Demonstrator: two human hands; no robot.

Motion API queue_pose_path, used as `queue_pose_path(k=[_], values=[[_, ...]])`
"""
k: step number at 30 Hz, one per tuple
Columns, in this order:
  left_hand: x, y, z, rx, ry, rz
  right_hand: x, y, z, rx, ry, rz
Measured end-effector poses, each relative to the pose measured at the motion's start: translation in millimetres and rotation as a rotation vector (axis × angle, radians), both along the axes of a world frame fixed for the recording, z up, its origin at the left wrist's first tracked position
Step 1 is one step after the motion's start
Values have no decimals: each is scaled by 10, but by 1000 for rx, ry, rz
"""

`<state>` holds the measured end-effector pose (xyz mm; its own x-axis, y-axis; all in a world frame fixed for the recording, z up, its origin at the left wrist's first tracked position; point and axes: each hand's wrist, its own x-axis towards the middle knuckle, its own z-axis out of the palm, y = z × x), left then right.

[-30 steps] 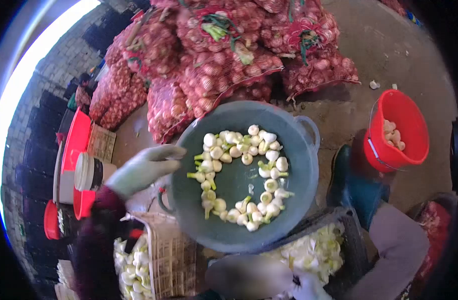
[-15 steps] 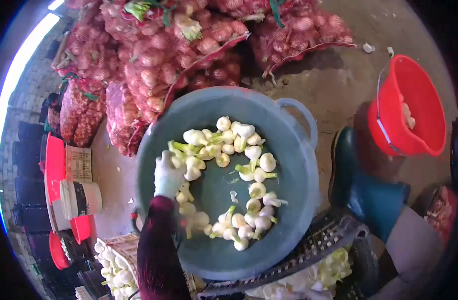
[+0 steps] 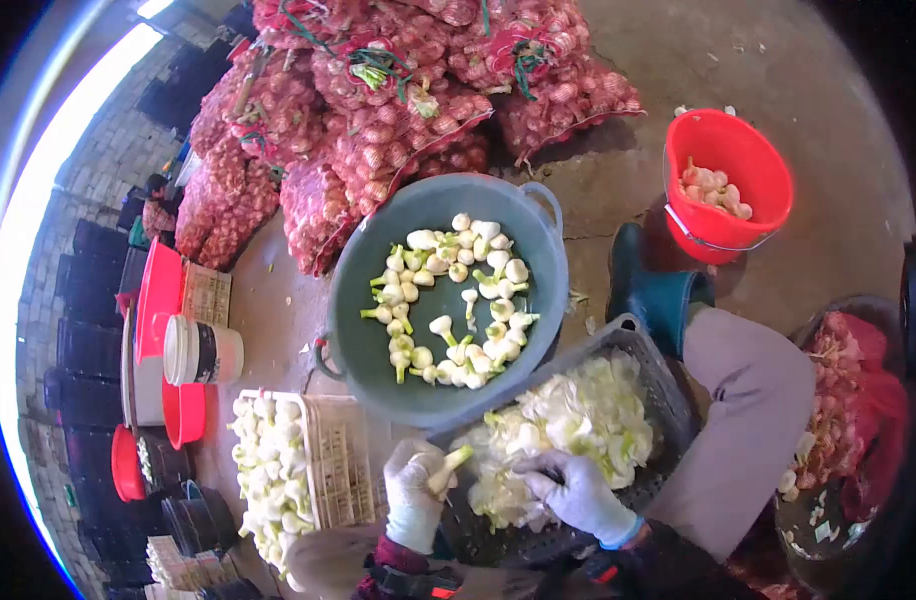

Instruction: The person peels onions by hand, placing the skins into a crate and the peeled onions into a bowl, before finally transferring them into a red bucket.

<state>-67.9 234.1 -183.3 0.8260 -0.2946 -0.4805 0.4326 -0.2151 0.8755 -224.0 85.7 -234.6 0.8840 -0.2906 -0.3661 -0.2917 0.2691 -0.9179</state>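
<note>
My left hand [image 3: 415, 488], in a pale glove, is closed around a garlic bulb [image 3: 442, 474] whose short green stem points up and right. To its right, my gloved right hand [image 3: 580, 497] is held over the peelings with fingers curled; what they hold, if anything, is hidden. Beneath both hands lies a dark plastic crate [image 3: 668, 385] heaped with pale garlic peelings [image 3: 578, 420]. Beyond it stands a grey-green basin [image 3: 363, 300] with peeled garlic bulbs [image 3: 478, 365] arranged in a rough ring on its bottom.
Red mesh sacks of bulbs [image 3: 378, 140] are piled behind the basin. At right stand a red bucket [image 3: 728, 225] with some bulbs and a container of unpeeled garlic [image 3: 828, 390]. A cream crate [image 3: 338, 460] of white bulbs stands left. A person [image 3: 160, 210] sits far left.
My left hand has come back from the basin's left side to above the crate and now holds a garlic bulb. My right hand has come into view. The camera view has shifted.
</note>
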Motion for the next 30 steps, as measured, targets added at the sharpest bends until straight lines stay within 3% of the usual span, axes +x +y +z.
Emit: queue_pose_path(k=[2,8,10,11,13,15,18,20,25,27,30], values=[[-234,108,-60,-166,74,51,-17,27,-60,24,-60,-11],[-574,65,-145,-217,267,408,-161,26,-121,28,-216,95],[-617,64,-237,-222,310,478,-173,54,-17,-312,-279,114],[-594,118,-361,-233,329,414,-159,69,25,-315,-269,107],[-615,94,-401,-241,359,333,-92,118,96,-813,-169,382],[-697,1,-286,-165,276,217,-41,174,56,-768,-173,371],[-724,122,-544,-106,202,218,-27,323,-200,-866,-151,458],[-734,169,-589,-104,167,229,-26,428,-299,-1081,-221,398],[-695,264,-689,-24,48,295,15,558,-311,-928,-163,415],[-683,328,-659,5,101,252,32,539,-224,-826,-166,364],[-661,387,-715,47,-38,151,40,507,-101,-670,-97,382]])
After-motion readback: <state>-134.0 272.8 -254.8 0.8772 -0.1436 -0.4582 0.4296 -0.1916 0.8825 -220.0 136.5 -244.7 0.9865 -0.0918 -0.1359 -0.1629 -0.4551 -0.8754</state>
